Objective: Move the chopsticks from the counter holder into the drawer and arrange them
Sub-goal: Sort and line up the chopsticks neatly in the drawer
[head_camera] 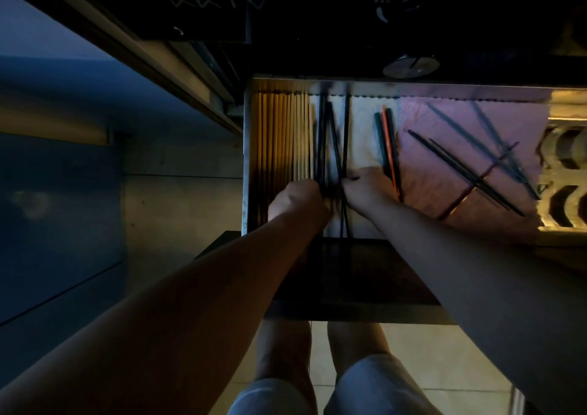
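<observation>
An open metal drawer [246, 147] holds a row of several pale wooden chopsticks [282, 135] lined up along its left side. Beside them lie several black chopsticks [333, 135], pointing away from me. My left hand [298, 198] and my right hand [362, 189] both pinch the near ends of these black chopsticks. To the right lies a green, an orange and a dark stick [387, 147] together. Further right, several dark chopsticks [467, 173] lie crossed at an angle on a pinkish cloth [428, 166].
A perforated metal rack [562, 173] fills the drawer's right end. A dark stove front with knobs [409, 65] sits above the drawer. A dark open lower drawer [349, 281] is under my forearms. My legs stand on pale floor tiles [444, 367].
</observation>
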Available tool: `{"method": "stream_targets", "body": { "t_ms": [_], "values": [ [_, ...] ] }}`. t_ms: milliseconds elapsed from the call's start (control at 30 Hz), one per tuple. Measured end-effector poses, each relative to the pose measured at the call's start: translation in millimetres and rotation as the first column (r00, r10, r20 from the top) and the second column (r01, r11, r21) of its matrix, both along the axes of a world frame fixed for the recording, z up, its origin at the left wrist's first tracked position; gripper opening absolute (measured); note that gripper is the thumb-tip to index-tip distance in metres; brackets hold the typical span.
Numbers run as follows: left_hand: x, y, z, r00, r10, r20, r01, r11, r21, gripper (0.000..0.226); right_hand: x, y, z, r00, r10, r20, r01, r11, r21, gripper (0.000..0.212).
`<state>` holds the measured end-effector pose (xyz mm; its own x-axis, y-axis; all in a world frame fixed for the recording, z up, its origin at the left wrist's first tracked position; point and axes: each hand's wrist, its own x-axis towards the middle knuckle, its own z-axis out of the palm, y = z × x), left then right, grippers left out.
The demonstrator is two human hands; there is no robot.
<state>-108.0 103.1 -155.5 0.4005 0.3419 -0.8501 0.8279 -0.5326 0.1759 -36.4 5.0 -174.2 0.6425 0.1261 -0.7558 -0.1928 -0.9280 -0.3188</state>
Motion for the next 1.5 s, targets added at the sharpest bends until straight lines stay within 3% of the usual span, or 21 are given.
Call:
{"method": "stream_targets", "body": {
  "t_ms": [133, 267, 433, 600, 700, 1033, 1133, 1267, 1500],
  "values": [
    [-5.3, 4.1, -7.9, 0.859, -0.436, 0.266, 0.385, 0.895, 0.225, 0.063, 1.6, 5.3, -0.3, 0.996, -0.04, 0.085, 0.037, 0.999, 0.039, 0.032],
    [-18.0, 15.4, -22.9, 0.765, -0.629, 0.141, 0.61, 0.777, 0.157, 0.096, 0.8, 15.8, -1.8, 0.992, -0.126, -0.02, 0.128, 0.98, 0.151, 0.028],
    [-27.1, 19.0, -29.4, 0.735, -0.655, 0.174, 0.628, 0.755, 0.19, 0.096, 4.7, 18.9, -4.8, 0.993, -0.103, 0.056, 0.095, 0.988, 0.123, 0.027],
    [-30.2, 22.4, -31.4, 0.622, -0.763, 0.173, 0.731, 0.646, 0.219, 0.095, 7.2, 25.0, -5.8, 0.997, -0.076, 0.022, 0.072, 0.987, 0.144, 0.037],
    [-30.2, 22.1, -30.5, 0.554, -0.805, 0.211, 0.777, 0.591, 0.217, 0.095, 13.6, 25.5, -8.7, 0.994, -0.059, 0.094, 0.05, 0.994, 0.102, 0.035],
    [-28.1, 17.0, -32.3, 0.618, -0.757, 0.212, 0.717, 0.653, 0.242, 0.091, 15.5, 28.3, -12.3, 0.997, -0.006, 0.075, -0.002, 0.995, 0.098, 0.035],
    [-27.2, 17.0, -33.4, 0.629, -0.749, 0.206, 0.712, 0.662, 0.232, 0.09, 15.6, 28.6, -14.2, 0.989, -0.01, 0.147, 0.001, 0.998, 0.062, 0.03],
    [-27.3, 13.8, -32.4, 0.636, -0.745, 0.201, 0.702, 0.667, 0.25, 0.088, 15.3, 25.4, -15.0, 0.999, -0.013, 0.03, 0.009, 0.993, 0.115, 0.036],
    [-24.5, -3.6, -24.3, 0.663, -0.716, 0.219, 0.671, 0.698, 0.251, 0.077, 24.4, -12.2, -17.1, 0.989, -0.07, 0.134, 0.056, 0.993, 0.105, 0.034]
  ]
}}
